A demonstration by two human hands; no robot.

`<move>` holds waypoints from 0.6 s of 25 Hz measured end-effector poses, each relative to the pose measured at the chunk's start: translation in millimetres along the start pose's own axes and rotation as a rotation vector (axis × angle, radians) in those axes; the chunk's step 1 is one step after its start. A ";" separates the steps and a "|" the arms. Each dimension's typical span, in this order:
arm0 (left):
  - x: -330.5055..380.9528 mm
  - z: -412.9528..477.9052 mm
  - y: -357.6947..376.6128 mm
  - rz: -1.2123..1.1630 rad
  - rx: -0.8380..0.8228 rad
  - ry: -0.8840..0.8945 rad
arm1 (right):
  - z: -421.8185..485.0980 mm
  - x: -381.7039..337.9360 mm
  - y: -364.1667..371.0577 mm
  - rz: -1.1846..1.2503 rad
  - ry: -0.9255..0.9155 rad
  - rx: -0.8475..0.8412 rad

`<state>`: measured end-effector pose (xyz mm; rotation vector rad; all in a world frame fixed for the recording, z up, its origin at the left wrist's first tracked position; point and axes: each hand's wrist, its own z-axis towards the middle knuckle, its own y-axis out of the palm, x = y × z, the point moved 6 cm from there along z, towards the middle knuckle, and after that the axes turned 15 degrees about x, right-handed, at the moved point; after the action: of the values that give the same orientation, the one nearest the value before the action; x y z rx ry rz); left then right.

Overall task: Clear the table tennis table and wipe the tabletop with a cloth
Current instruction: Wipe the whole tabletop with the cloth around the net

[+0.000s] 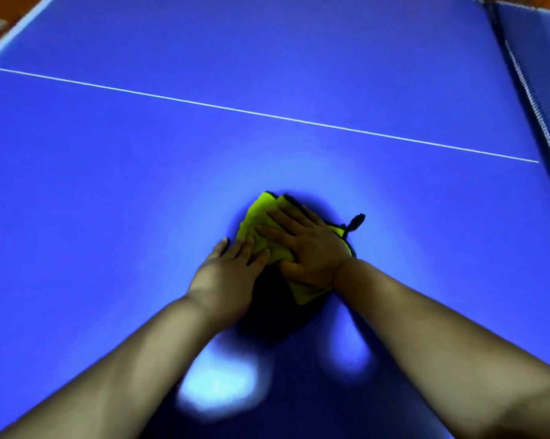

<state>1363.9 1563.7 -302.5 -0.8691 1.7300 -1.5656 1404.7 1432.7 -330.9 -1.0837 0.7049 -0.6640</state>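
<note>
The left hand (229, 274) and right hand (310, 245) are pressing the cloth (257, 217) flat-fingered, wiping the surface (140, 153). Sweeping onward is likely coming next.

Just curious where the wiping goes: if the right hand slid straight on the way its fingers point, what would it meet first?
Apparently nothing solid: the right hand would leave the cloth, cross bare tabletop, then only the painted white line.

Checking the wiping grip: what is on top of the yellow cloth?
Both hands press on the yellow cloth: the right hand flat across its middle, the left hand at its near-left edge. They cover much of it; the tabletop beneath is hidden.
</note>
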 end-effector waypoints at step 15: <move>29.6 288.4 -8.9 -0.045 0.036 -0.082 | 40.1 266.6 -22.3 -0.196 0.456 -0.023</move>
<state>1582.4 1373.7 -319.1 -0.9469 1.6310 -1.5635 1595.2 1241.2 -346.2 -1.0392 1.0048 -1.0932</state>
